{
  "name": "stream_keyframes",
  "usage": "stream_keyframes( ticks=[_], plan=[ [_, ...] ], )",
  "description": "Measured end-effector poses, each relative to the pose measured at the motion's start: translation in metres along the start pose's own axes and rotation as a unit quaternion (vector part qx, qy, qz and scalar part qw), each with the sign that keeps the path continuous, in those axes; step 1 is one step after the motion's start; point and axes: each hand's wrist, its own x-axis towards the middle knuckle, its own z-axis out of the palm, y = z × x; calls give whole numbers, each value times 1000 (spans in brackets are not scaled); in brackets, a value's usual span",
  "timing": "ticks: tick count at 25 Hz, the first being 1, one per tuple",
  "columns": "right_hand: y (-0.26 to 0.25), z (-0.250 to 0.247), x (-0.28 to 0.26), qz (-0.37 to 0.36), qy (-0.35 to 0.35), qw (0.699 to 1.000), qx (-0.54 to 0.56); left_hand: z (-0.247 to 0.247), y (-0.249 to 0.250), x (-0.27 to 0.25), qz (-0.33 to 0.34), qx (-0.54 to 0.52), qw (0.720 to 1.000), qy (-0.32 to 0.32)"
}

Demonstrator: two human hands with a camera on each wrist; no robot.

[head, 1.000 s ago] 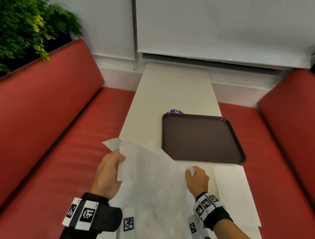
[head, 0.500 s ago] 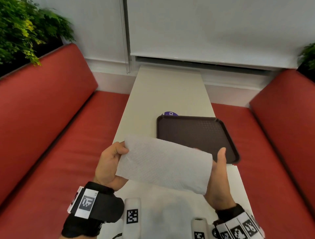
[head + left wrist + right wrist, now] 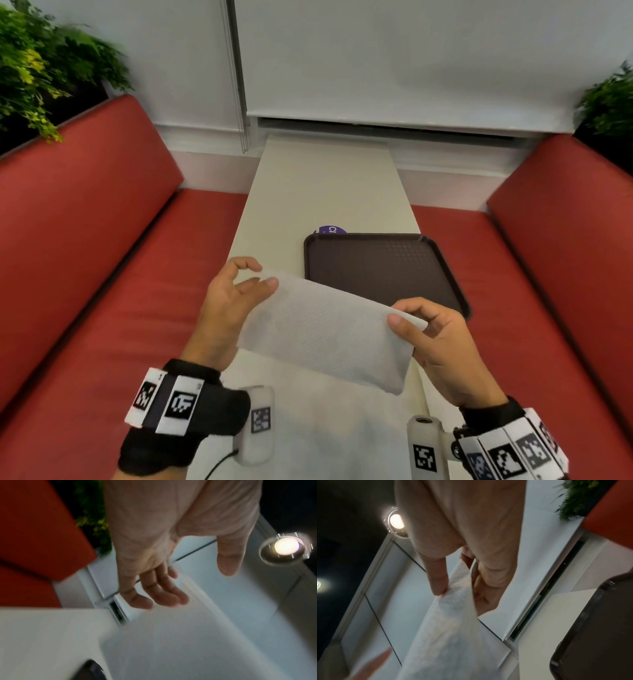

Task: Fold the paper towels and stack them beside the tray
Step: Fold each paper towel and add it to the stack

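A white paper towel (image 3: pixel 325 329), folded into a long strip, hangs in the air over the near end of the table (image 3: pixel 325 192). My right hand (image 3: pixel 407 315) pinches its right end between thumb and fingers, which the right wrist view shows plainly on the towel (image 3: pixel 453 615). At the left end, my left hand (image 3: pixel 253 277) only touches the corner with its thumb. Its fingers (image 3: pixel 154 596) are loose and apart from the thumb. The dark brown tray (image 3: pixel 383 270) lies just beyond the towel, on the right half of the table.
More white paper towel sheets (image 3: pixel 325 428) lie flat on the table under my hands. A purple round thing (image 3: pixel 330 229) peeks out behind the tray. Red benches (image 3: pixel 102 274) flank the narrow table, and plants (image 3: pixel 41 68) stand at both back corners.
A second ago both hands held a wide, loose sheet. It is now folded into a strip, the right hand pinches its end from above, and the left hand's hold has loosened.
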Motion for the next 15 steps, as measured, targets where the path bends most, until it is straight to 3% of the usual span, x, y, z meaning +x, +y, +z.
stream_keyframes(
  ticks=[1,3,5,7,11,15],
  plan=[
    [-2,-4,2,12,-11,1000,13,-1,-3,10,3,75,997,28],
    [-6,-12,8,49,-20,996,68,6,-14,29,-63,148,986,-40],
    [-5,-19,14,85,-11,987,133,20,-29,40,-151,107,969,-163],
    [-1,-28,18,117,21,979,168,40,-44,48,-196,47,954,-222],
    [4,-49,12,161,79,963,200,66,-61,55,-243,-41,942,-229],
    [4,-70,-6,163,109,958,208,82,-85,63,-294,-33,923,-245]
  ],
)
